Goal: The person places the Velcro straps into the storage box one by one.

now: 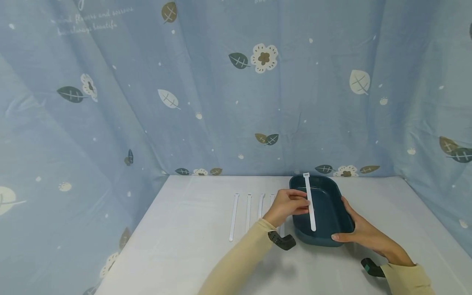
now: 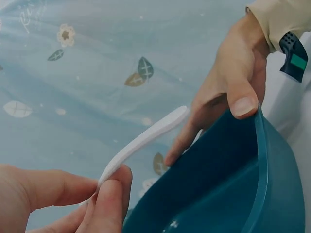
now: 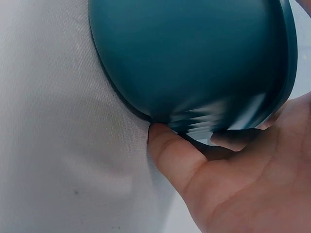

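Observation:
In the head view my left hand (image 1: pixel 287 205) pinches a white cable strap (image 1: pixel 307 186) with a slotted head at its far end. The strap lies over the opening of a dark teal bin (image 1: pixel 326 205) in this view. Close up in the left wrist view, the strap (image 2: pixel 143 138) bends upward from between thumb and fingertips. My right hand (image 1: pixel 363 233) grips the bin by its near right corner, thumb at the front and fingers along the right side. The right wrist view shows that thumb (image 3: pixel 175 155) against the bin's outer wall (image 3: pixel 184 58).
Several more white straps (image 1: pixel 234 217) lie in a row on the white table (image 1: pixel 191 221), left of the bin; my left forearm partly hides them. A blue patterned curtain (image 1: pixel 210 102) hangs behind the table and along its sides. Each wrist wears a black device (image 1: pixel 282 241).

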Available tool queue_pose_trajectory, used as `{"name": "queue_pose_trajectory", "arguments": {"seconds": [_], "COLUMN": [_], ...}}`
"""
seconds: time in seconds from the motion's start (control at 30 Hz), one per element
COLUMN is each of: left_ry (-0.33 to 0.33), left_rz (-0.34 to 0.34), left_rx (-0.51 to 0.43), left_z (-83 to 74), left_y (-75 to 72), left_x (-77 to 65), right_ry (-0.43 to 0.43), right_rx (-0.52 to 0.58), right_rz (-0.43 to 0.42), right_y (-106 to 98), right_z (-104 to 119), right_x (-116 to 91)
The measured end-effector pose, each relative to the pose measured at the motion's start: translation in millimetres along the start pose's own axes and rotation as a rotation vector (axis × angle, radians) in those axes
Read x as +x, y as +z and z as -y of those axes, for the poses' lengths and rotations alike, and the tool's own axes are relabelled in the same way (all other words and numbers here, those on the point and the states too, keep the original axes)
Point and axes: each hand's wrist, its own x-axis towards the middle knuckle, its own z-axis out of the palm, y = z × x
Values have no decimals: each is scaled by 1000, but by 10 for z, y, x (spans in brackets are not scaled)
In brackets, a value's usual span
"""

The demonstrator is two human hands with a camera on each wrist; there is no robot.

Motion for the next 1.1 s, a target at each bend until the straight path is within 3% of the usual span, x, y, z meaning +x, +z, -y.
{"name": "queue_pose_trajectory", "arguments": {"seconds": [1.1], "left_ry": [-31], "left_rz": [-93], "left_rx": [3], "left_z": [189], "left_y": [419], "left_x": [204], "right_ry": [-23], "right_rx": [49], "right_rz": [28], "right_y": [-2], "right_z": [-5], "right_x": [9]}}
